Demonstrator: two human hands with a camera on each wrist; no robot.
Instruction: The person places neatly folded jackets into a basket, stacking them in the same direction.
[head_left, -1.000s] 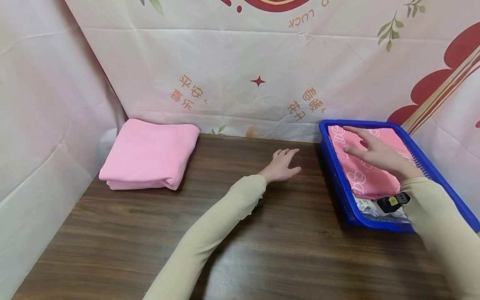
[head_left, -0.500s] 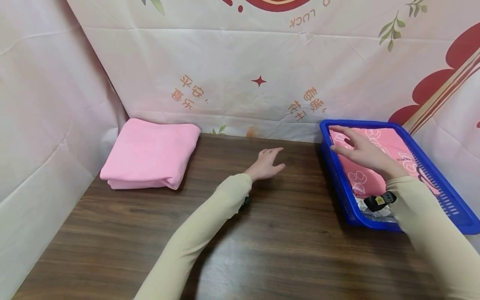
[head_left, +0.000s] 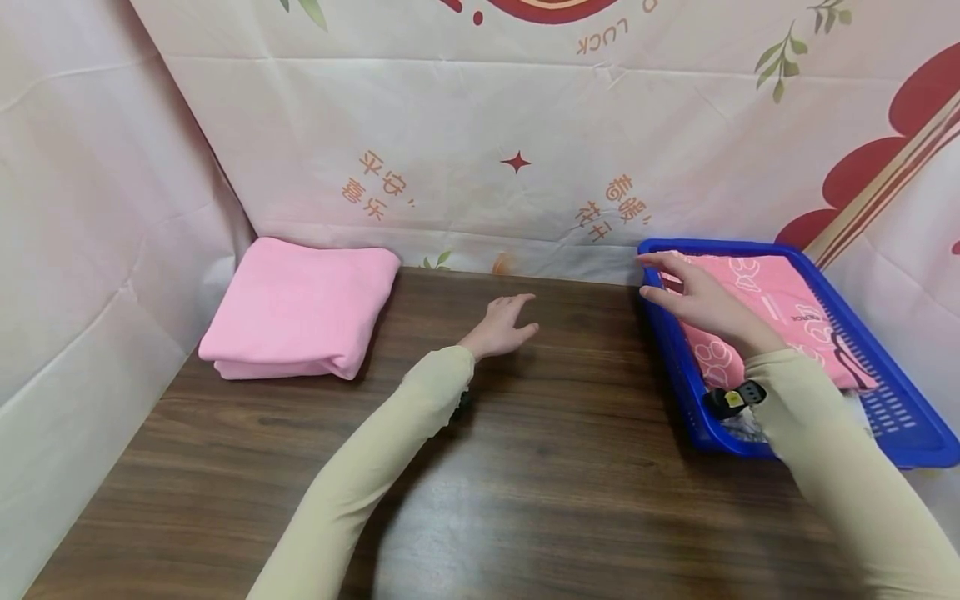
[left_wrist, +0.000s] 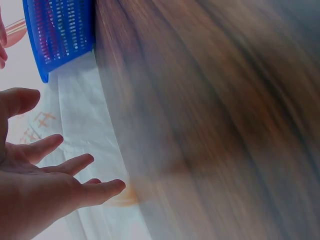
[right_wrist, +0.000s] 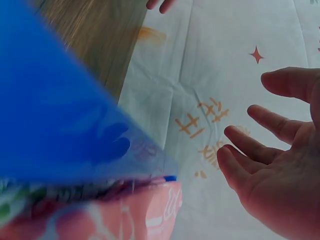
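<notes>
My left hand (head_left: 498, 329) hovers over the middle of the wooden table with its fingers spread and nothing in it; the left wrist view shows the bare palm and loosely extended fingers (left_wrist: 102, 193). My right hand (head_left: 697, 300) is above the left side of a blue plastic basket (head_left: 918, 457), its fingertips overlapping the rim in the head view. It holds nothing either. Inside the basket lies a flat pink item (head_left: 787, 287) with white line drawings, on top of a white printed layer. A folded plain pink cloth (head_left: 300, 308) rests at the table's back left.
A pale printed curtain (head_left: 465, 108) hangs right behind the table (head_left: 570, 500), with another pale cloth (head_left: 67, 292) along the left side. The basket stands near the back curtain at the right. Each wrist carries a small black device (head_left: 735, 398).
Both hands have moved left: the left hand across the table toward the folded pink cloth, the right from over the pink item to the basket's left rim. The cloth and basket stay put.
</notes>
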